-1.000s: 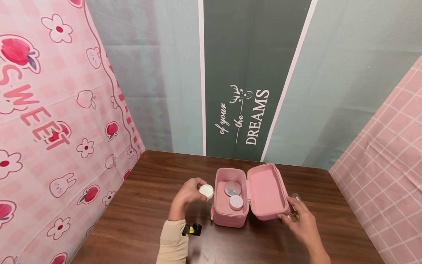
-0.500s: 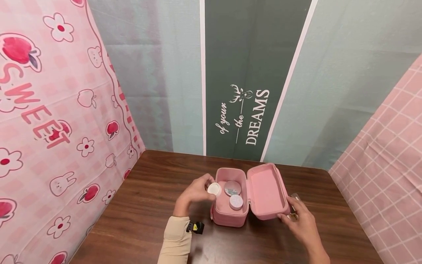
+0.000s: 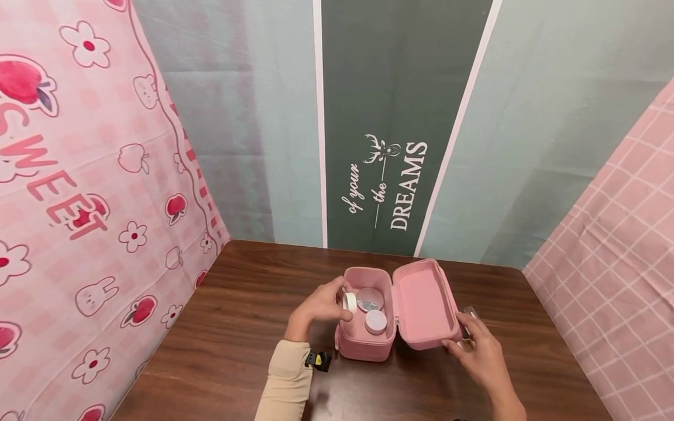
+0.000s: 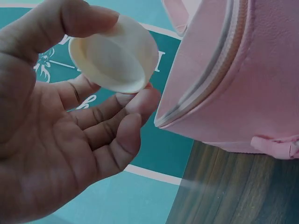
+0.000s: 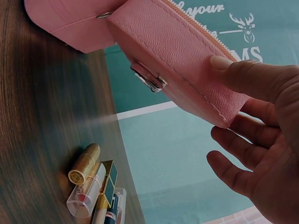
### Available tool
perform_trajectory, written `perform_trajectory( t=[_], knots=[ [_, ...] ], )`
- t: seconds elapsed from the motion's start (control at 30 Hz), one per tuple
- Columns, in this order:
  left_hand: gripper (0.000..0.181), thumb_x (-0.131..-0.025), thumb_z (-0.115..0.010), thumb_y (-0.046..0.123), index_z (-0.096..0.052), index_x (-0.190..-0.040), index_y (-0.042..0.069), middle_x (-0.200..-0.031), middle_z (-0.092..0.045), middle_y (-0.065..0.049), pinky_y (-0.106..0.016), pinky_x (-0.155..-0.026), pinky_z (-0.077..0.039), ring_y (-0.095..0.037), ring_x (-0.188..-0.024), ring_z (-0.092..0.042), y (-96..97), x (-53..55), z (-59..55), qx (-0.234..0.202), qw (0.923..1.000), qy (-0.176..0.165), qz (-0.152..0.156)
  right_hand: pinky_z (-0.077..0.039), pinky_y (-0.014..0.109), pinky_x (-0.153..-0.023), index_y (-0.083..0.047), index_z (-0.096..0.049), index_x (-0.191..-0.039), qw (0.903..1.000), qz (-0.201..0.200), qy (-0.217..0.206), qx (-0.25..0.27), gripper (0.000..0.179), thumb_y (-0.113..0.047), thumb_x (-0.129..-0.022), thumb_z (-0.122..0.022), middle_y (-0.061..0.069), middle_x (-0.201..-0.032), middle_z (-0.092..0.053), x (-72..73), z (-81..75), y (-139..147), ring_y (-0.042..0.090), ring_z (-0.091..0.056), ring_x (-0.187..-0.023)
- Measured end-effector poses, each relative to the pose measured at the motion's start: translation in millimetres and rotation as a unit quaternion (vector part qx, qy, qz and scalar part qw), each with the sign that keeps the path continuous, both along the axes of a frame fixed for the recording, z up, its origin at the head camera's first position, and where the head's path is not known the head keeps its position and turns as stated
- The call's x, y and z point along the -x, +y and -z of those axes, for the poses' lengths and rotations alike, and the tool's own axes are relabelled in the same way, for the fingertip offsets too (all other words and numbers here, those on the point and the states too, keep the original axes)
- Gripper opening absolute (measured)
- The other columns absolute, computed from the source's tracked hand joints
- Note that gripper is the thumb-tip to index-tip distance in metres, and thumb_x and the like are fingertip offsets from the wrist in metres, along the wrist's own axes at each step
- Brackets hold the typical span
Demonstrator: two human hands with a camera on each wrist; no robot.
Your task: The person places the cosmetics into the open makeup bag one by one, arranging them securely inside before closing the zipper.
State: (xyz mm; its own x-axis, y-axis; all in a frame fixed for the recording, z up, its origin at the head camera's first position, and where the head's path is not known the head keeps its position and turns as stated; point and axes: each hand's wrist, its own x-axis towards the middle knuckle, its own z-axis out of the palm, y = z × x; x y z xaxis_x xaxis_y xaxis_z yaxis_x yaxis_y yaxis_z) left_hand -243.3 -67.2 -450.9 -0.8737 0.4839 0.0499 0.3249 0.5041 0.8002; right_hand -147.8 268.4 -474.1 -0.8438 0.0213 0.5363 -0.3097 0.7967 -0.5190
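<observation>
My left hand [image 3: 318, 305] pinches a small round white container [image 4: 114, 58] between thumb and fingers, its hollow side showing in the left wrist view. In the head view it is over the left rim of a pink zippered case [image 3: 365, 349], tilted on edge. Inside the case lie a round pinkish compact [image 3: 370, 295] with a silvery patch and a smaller pale lilac round container [image 3: 376, 321]. The case's lid [image 3: 423, 304] is folded back to the right. My right hand [image 3: 484, 354] holds its outer edge, thumb on one side and fingers on the other.
Several lipstick tubes lie on the wooden table [image 3: 253, 286] beyond my right hand, among them a gold tube [image 5: 84, 163] and a clear-capped lipstick [image 5: 86, 191]. A printed curtain [image 3: 284, 146] stands behind the table, with pink cloths at both sides.
My left hand has carried the white container rightward from beside the case to over its rim, turning it from face up to on edge. My right hand and the lid stay put.
</observation>
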Motion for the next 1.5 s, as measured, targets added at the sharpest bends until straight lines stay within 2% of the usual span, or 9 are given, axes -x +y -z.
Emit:
perform_trajectory(
  t=[0.1, 0.23, 0.37, 0.6, 0.77, 0.93, 1.1, 1.27, 1.5],
  knots=[
    [0.046, -0.067, -0.077, 0.006, -0.053, -0.106, 0.009, -0.086, -0.059, -0.005, -0.023, -0.067, -0.046, -0.011, -0.076, -0.053, 3.2, 1.1, -1.3, 0.002, 1.0, -0.007, 0.0, -0.058, 0.029, -0.065, 0.007, -0.067, -0.119, 1.0, 0.0, 0.001, -0.002, 0.065, 0.003, -0.06, -0.092, 0.023, -0.112, -0.069, 0.8, -0.8, 0, 0.014, -0.065, -0.088],
    [0.046, -0.068, -0.077, 0.004, -0.056, -0.109, 0.007, -0.09, -0.063, -0.008, -0.022, -0.069, -0.048, -0.01, -0.078, -0.055, 7.6, 4.8, -2.1, 0.002, 0.9998, -0.01, 0.018, -0.056, 0.02, -0.066, 0.006, -0.067, -0.119, 1.0, 0.002, 0.001, -0.006, 0.065, 0.003, -0.06, -0.092, 0.023, -0.112, -0.069, 2.0, -1.9, -1, 0.023, -0.067, -0.089],
    [0.045, -0.069, -0.079, 0.002, -0.062, -0.112, 0.005, -0.094, -0.068, -0.009, -0.023, -0.074, -0.051, -0.011, -0.084, -0.059, 12.1, 10.3, -3.4, 0.019, 0.999, -0.012, 0.038, -0.057, 0.022, -0.066, 0.006, -0.067, -0.12, 1.0, 0.004, 0.0, -0.008, 0.065, 0.003, -0.06, -0.092, 0.024, -0.113, -0.069, 2.9, -2.5, 0, 0.028, -0.067, -0.09],
    [0.046, -0.067, -0.078, -0.006, -0.065, -0.11, 0.004, -0.098, -0.068, -0.014, -0.024, -0.076, -0.051, -0.026, -0.093, -0.065, 19.7, 17.4, -10.3, 0.032, 0.9971, -0.041, 0.055, -0.059, 0.031, -0.066, 0.006, -0.067, -0.12, 0.9999, 0.003, 0.001, -0.012, 0.065, 0.001, -0.061, -0.092, 0.023, -0.113, -0.07, 2.6, -3.0, 1, 0.016, -0.066, -0.089],
    [0.046, -0.066, -0.08, -0.006, -0.067, -0.108, 0.006, -0.094, -0.067, -0.014, -0.023, -0.072, -0.047, -0.015, -0.083, -0.056, 25.3, 20.2, -9.0, 0.045, 0.997, -0.043, 0.046, -0.058, 0.028, -0.067, 0.005, -0.067, -0.12, 0.9999, 0.007, -0.001, -0.015, 0.065, 0.0, -0.06, -0.092, 0.022, -0.113, -0.07, 1.9, -1.9, 1, 0.008, -0.064, -0.089],
    [0.043, -0.065, -0.08, -0.007, -0.066, -0.104, 0.004, -0.09, -0.065, -0.005, -0.022, -0.073, -0.047, -0.01, -0.08, -0.054, 32.3, 22.5, -5.1, 0.054, 0.995, -0.06, 0.059, -0.053, 0.016, -0.066, 0.005, -0.067, -0.12, 0.9999, 0.001, 0.002, -0.012, 0.065, 0.002, -0.06, -0.092, 0.023, -0.111, -0.069, 0.7, -1.1, 1, 0.017, -0.066, -0.087],
    [0.041, -0.063, -0.082, -0.008, -0.065, -0.098, 0.005, -0.087, -0.063, -0.001, -0.021, -0.073, -0.045, -0.01, -0.079, -0.053, 43.1, 25.9, -5.7, 0.083, 0.9911, -0.077, 0.07, -0.054, 0.018, -0.066, 0.005, -0.067, -0.12, 0.9999, 0.001, 0.005, -0.011, 0.065, 0.002, -0.06, -0.092, 0.022, -0.111, -0.069, 1.0, -1.0, 1, 0.018, -0.066, -0.086],
    [0.041, -0.061, -0.085, -0.007, -0.068, -0.096, 0.007, -0.082, -0.06, 0.003, -0.02, -0.068, -0.044, -0.008, -0.074, -0.05, 56.9, 31.1, -8.5, 0.16, 0.9815, -0.069, 0.08, -0.049, 0.009, -0.068, 0.005, -0.067, -0.12, 0.9999, 0.005, 0.0, -0.01, 0.065, 0.002, -0.06, -0.092, 0.024, -0.113, -0.069, 1.0, -1.1, 1, 0.02, -0.066, -0.088],
    [0.042, -0.063, -0.088, -0.004, -0.069, -0.097, 0.011, -0.084, -0.055, 0.005, -0.017, -0.063, -0.04, -0.007, -0.073, -0.043, 73.8, 33.8, -9.8, 0.279, 0.9515, -0.041, 0.124, -0.054, 0.018, -0.066, 0.006, -0.067, -0.119, 1.0, 0.003, 0.001, -0.009, 0.065, 0.002, -0.06, -0.092, 0.024, -0.113, -0.069, 0.3, -0.5, 0, 0.025, -0.066, -0.09]
  ],
)
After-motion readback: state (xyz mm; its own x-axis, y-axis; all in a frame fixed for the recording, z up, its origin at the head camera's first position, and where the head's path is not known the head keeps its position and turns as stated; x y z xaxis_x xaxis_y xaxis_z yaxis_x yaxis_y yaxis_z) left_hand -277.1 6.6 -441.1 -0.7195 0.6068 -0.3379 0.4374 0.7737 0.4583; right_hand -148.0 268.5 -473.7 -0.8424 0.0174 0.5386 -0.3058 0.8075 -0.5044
